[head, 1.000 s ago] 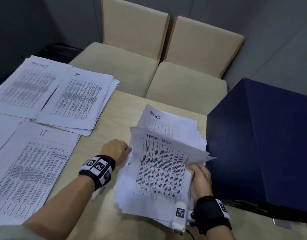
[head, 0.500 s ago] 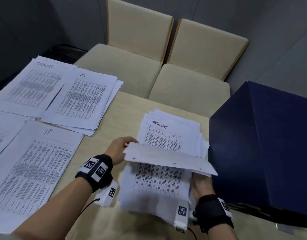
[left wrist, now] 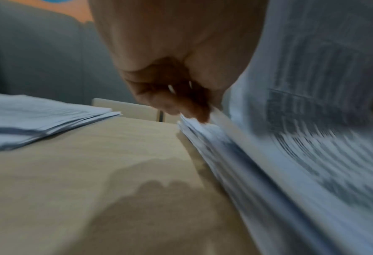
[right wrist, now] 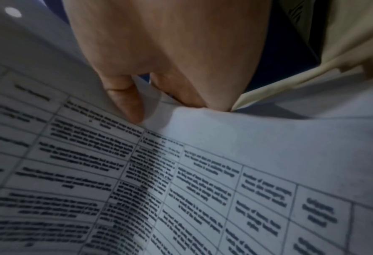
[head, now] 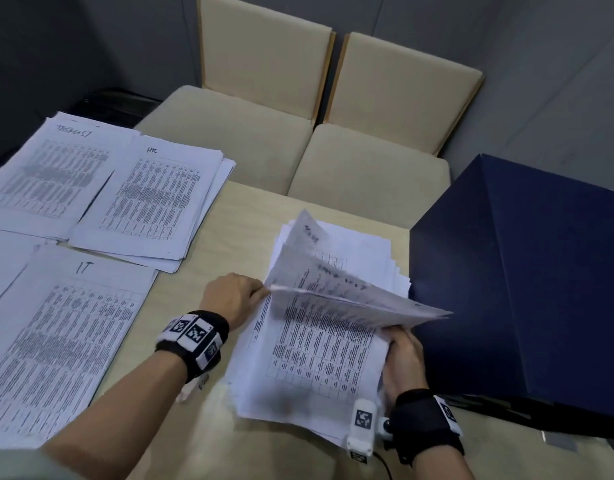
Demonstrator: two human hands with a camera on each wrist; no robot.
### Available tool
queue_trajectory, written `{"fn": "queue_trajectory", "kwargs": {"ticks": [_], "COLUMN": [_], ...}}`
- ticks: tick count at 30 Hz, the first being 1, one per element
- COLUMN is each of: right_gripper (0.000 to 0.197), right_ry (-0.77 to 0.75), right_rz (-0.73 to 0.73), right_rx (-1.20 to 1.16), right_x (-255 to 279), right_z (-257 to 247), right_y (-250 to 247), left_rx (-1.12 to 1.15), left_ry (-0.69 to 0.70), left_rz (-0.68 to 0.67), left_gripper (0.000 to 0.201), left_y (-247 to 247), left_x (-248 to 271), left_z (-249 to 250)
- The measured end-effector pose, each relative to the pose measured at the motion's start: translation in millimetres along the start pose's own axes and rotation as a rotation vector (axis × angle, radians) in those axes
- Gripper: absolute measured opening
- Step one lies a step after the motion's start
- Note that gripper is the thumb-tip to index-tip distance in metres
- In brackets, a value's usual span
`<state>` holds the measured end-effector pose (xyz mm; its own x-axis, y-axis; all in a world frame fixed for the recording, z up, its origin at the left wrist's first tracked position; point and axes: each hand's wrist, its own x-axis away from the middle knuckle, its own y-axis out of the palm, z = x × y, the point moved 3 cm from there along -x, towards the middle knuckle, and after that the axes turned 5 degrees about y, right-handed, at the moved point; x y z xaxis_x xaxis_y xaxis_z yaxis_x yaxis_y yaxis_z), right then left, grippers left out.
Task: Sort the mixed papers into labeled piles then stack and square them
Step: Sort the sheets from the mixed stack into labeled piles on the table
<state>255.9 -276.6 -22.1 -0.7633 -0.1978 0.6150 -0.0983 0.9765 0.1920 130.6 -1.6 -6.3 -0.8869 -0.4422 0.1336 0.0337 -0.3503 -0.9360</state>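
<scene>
Sheets (head: 336,289) of mixed stack (head: 319,358), table (head: 236,237) centre: now fanned up steeper than 0.5 s ago.
L hand (head: 231,297) fingers curled, pinching sheets' left edge; R hand (head: 400,355) fingers curled on right edge, as before. Sorted piles TASKLIST (head: 49,174), HR (head: 153,199), IT (head: 66,334) at left, unchanged. Blue box (head: 527,282) at right.

Left hand (head: 234,295) pinching the left edge of lifted sheets (head: 336,289), right hand (head: 400,358) gripping their right corner above the mixed stack (head: 316,362). Left of the grip, IT pile (head: 66,334); beyond it, HR pile (head: 156,199) and tasklist pile (head: 45,171). Right of the grip, navy box (head: 527,285).
</scene>
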Motion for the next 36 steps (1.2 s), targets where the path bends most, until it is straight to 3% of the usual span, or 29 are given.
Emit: {"fn": "queue_trajectory", "kwargs": {"ticks": [3,6,8,10,12,15,17,21,24,31,36], "right_gripper": [0.023,0.018,0.026,0.019,0.008,0.022,0.021,0.017,0.016,0.015,0.014], "right_ry": [-0.004,-0.019,-0.079,-0.122,-0.134,-0.067,-0.048,-0.034,-0.037,-0.019,0.020], "right_rz": [-0.026,-0.095,-0.069,-0.086,-0.089,-0.107,-0.064,-0.021,-0.020,0.048,-0.001], "right_rx": [-0.039,-0.033,0.016,0.058,0.074,0.016,0.095,0.128,0.091,0.013,0.073], "right_x": [-1.0,0.3,2.7,8.1,16.8,15.9,13.2,10.6,12.5,6.4,6.5], "right_z": [-1.1,-5.9,-7.6,-8.9,-11.7,-11.8,-10.0,-9.6,-9.6,-4.1,-2.4], "right_y": [7.6,17.6,21.4,24.9,27.5,24.8,18.7,6.8,3.1,-3.0,1.4], "left_rx": [0.355,0.896,1.065,1.056,0.927,0.766,0.791,0.803,0.706,0.553,0.397], "left_ry": [0.076,0.066,0.013,-0.059,-0.107,-0.231,-0.307,-0.401,-0.357,-0.306,-0.242], "left_rz": [0.029,-0.055,-0.114,-0.126,-0.065,-0.054,-0.083,0.003,0.010,-0.062,-0.085], "left_gripper": [0.054,0.017,0.043,0.053,0.042,0.017,0.022,0.025,0.017,0.025,0.028], "left_y": [3.3,2.4,-3.6,-3.5,1.2,18.8,31.1,31.9,27.1,25.6,20.7], "left_x": [6.0,12.9,17.1,16.6,8.6,-2.3,-8.3,-15.4,-20.8,-25.3,-22.5], "left_z": [-16.8,-19.3,-11.3,-8.7,-11.3,-17.6,-17.1,-14.7,-9.5,-18.4,-16.4]}}
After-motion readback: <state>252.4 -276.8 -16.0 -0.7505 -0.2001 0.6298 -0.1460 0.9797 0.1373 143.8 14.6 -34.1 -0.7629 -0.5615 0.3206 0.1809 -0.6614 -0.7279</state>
